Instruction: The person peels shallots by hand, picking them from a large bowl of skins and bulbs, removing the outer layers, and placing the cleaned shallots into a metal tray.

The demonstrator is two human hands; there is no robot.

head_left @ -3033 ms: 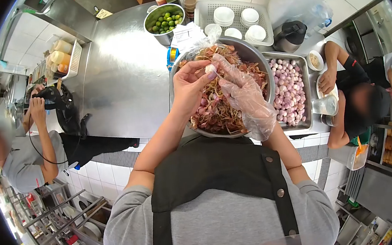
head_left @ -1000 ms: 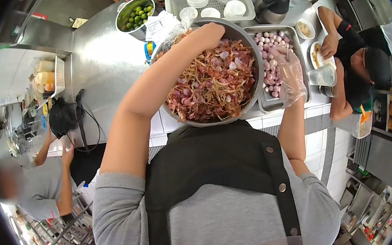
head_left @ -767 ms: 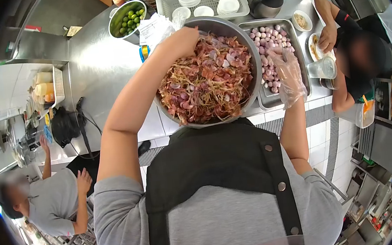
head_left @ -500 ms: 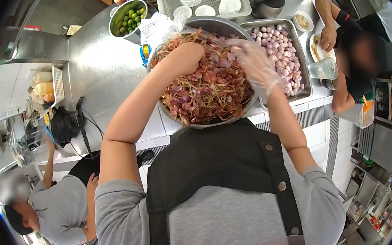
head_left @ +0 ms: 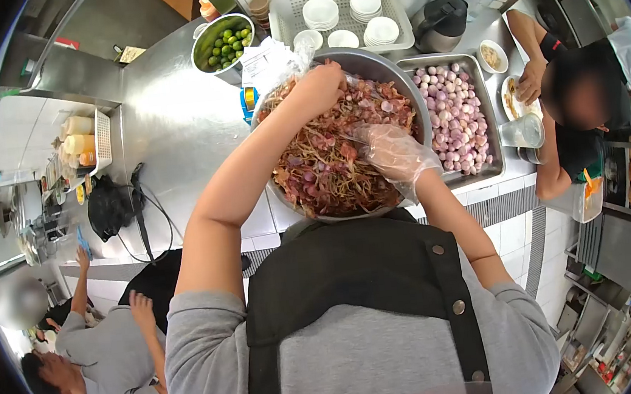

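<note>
A big steel bowl heaped with reddish shallot skins and roots stands on the counter in front of me. My bare left hand reaches to the bowl's far side, its fingers sunk in the skins, so what it grips is hidden. My right hand, in a clear plastic glove, rests curled over the skins at the near right; a thin knife blade pokes out of it to the left. Right of the bowl, a steel tray holds several peeled shallots.
Behind the bowl are a pot of limes, a white basket of small bowls and a black jug. A person sits at the right beside a plate. A black bag lies on the steel counter. Another person is at lower left.
My gloved right hand came back from the shallot tray to the near right of the bowl. My left hand shifted within the skins to the bowl's far side.
</note>
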